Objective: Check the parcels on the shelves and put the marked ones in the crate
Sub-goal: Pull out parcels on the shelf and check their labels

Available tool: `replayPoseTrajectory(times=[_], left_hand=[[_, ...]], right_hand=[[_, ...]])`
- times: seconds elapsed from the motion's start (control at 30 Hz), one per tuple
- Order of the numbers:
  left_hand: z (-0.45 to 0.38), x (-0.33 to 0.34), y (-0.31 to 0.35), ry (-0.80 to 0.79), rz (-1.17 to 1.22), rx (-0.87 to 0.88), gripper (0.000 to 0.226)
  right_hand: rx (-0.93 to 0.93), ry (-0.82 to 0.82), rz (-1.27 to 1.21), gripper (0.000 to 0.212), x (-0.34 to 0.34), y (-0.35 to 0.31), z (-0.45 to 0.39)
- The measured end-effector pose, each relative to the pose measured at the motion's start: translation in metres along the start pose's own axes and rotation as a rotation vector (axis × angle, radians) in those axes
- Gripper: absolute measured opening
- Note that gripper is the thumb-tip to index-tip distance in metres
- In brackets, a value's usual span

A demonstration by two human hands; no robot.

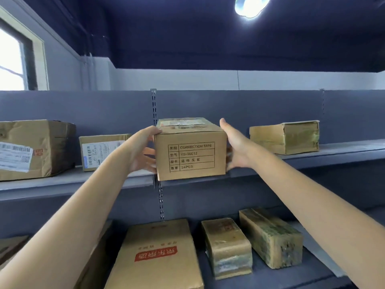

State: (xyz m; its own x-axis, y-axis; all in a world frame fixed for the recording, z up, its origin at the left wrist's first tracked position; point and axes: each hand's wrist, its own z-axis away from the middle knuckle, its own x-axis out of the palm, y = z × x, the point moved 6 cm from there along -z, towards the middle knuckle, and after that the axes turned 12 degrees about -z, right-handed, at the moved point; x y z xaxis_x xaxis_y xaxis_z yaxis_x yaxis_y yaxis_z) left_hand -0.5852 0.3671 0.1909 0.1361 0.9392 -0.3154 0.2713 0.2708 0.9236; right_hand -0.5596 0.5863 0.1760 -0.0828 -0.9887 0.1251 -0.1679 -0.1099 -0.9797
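A parcel storeroom or small warehouse is shown. Grey metal shelving (pixel 270 176) is mounted on slotted uprights (pixel 154 107), and cardboard parcels are lined up on two levels. Courier labels with barcodes are stuck on the large box (pixel 37 149) and the smaller box (pixel 102 151) at the left (the print is too blurred to be read). A stock table headed "CORRECTION TAPE" is printed on the middle carton (pixel 190 151). Tape-wrapped bundles (pixel 250 243) are laid on the lower shelf beside a flat carton (pixel 160 253) with a red logo. The room is closed by plain walls, a dark ceiling, a ceiling lamp (pixel 250 5) and a window (pixel 12 63).
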Motion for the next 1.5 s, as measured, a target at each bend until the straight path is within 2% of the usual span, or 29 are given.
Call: replayPoseTrajectory(times=[0.07,0.13,0.2,0.23,0.3,0.37,0.47,0.53,0.67,0.73,0.8,0.87,0.9,0.97,1.1,1.17,1.23,1.3,1.37,1.5], left_hand=[[0.012,0.01,0.004,0.042,0.019,0.061,0.018],[0.02,0.017,0.01,0.101,0.109,0.142,0.014],[0.026,0.025,0.016,0.132,0.224,0.189,0.014],[0.026,0.028,0.019,0.156,0.273,0.204,0.016],[0.028,0.034,0.024,0.221,0.302,0.249,0.033],[0.031,0.039,0.025,0.274,0.243,0.299,0.047],[0.034,0.041,0.021,0.28,0.214,0.345,0.052],[0.037,0.04,0.02,0.281,0.192,0.378,0.052],[0.049,0.035,0.021,0.25,0.157,0.429,0.048],[0.055,0.026,0.018,0.182,0.122,0.448,0.048],[0.062,0.022,0.013,0.011,0.057,0.464,0.054],[0.068,0.024,0.006,-0.154,0.009,0.491,0.068],[0.07,0.024,0.002,-0.175,0.0,0.496,0.074],[0.072,0.021,-0.005,-0.097,0.019,0.495,0.081],[0.072,-0.004,-0.013,0.147,0.085,0.436,0.066],[0.073,-0.019,-0.011,0.186,0.067,0.401,0.063],[0.075,-0.033,-0.008,0.191,0.015,0.386,0.069],[0.078,-0.044,-0.005,0.187,-0.022,0.38,0.074],[0.08,-0.049,-0.001,0.165,-0.047,0.37,0.074],[0.087,-0.051,0.013,0.129,-0.024,0.401,0.058]], right_hand=[[-0.105,-0.032,-0.056,0.036,-0.001,-0.004,0.002],[-0.273,-0.077,-0.165,0.024,-0.006,-0.011,0.007],[-0.43,-0.166,-0.203,0.026,-0.013,-0.015,0.01],[-0.49,-0.196,-0.167,0.034,-0.015,-0.016,0.013],[-0.54,-0.243,-0.054,0.049,-0.015,-0.012,0.019],[-0.521,-0.277,-0.013,0.066,-0.014,-0.007,0.022],[-0.497,-0.269,-0.055,0.082,-0.02,0.002,0.023],[-0.512,-0.259,-0.071,0.083,-0.02,0.006,0.025],[-0.573,-0.261,-0.081,0.068,-0.012,0.014,0.038],[-0.59,-0.251,-0.168,0.065,-0.008,0.023,0.046],[-0.595,-0.249,-0.298,0.06,-0.003,0.035,0.057],[-0.589,-0.221,-0.407,0.061,0.004,0.052,0.065],[-0.587,-0.201,-0.453,0.065,0.009,0.061,0.069],[-0.579,-0.182,-0.504,0.073,0.022,0.08,0.078],[-0.501,-0.174,-0.535,0.073,0.043,0.115,0.086],[-0.492,-0.146,-0.551,0.085,0.035,0.113,0.084],[-0.53,-0.09,-0.607,0.102,0.011,0.097,0.078],[-0.535,-0.056,-0.674,0.105,-0.016,0.076,0.068],[-0.5,-0.113,-0.595,0.105,-0.033,0.058,0.061],[-0.377,-0.378,-0.357,0.087,-0.03,0.051,0.057]])
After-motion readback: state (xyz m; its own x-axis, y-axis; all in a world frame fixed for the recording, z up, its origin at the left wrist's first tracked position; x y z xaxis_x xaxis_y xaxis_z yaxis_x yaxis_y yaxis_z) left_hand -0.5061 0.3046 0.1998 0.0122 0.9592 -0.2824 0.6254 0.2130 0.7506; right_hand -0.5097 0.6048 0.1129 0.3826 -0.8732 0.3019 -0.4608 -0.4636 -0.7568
